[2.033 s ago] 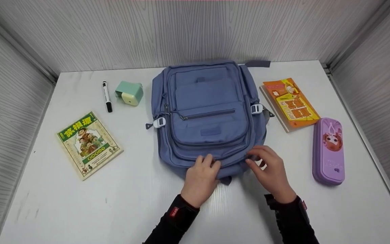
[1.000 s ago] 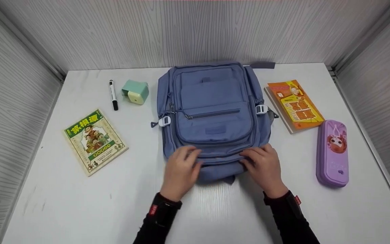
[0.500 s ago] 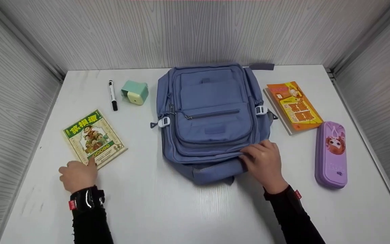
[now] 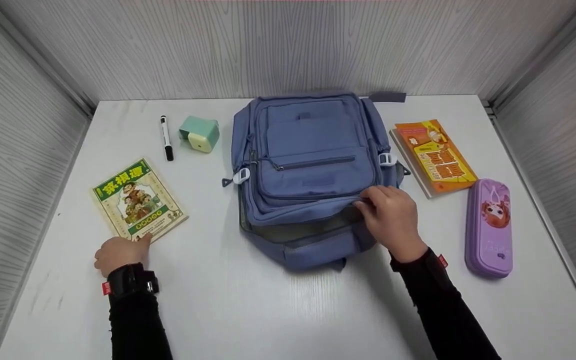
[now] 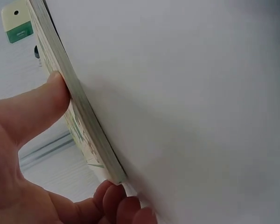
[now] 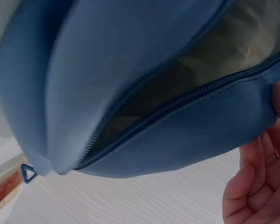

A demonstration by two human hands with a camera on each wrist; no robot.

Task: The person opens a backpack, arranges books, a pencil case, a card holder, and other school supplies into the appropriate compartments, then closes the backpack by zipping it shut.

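A blue backpack (image 4: 313, 135) lies face up in the middle of the table, its main compartment gaping at the near end. My right hand (image 4: 392, 220) pinches the upper edge of that opening and holds it raised. In the right wrist view the parted zipper (image 6: 191, 95) and the pale lining show beside the fingers. My left hand (image 4: 122, 254) is at the near corner of a green-and-cream book (image 4: 138, 200). Its thumb (image 5: 58, 93) lies on the cover, while the other fingers curl at the book's edge. The book looks slightly tilted in the left wrist view.
Behind the book are a black-and-white marker (image 4: 166, 137) and a green and cream pencil sharpener (image 4: 199, 134). Right of the backpack lie an orange book (image 4: 435, 157) and a purple pencil case (image 4: 489, 227). Patterned panels wall in the white table (image 4: 288, 315).
My left hand has left the backpack, moved left to the green-and-cream book and taken hold of its corner. My right hand has lifted the backpack's upper edge, widening the opening.
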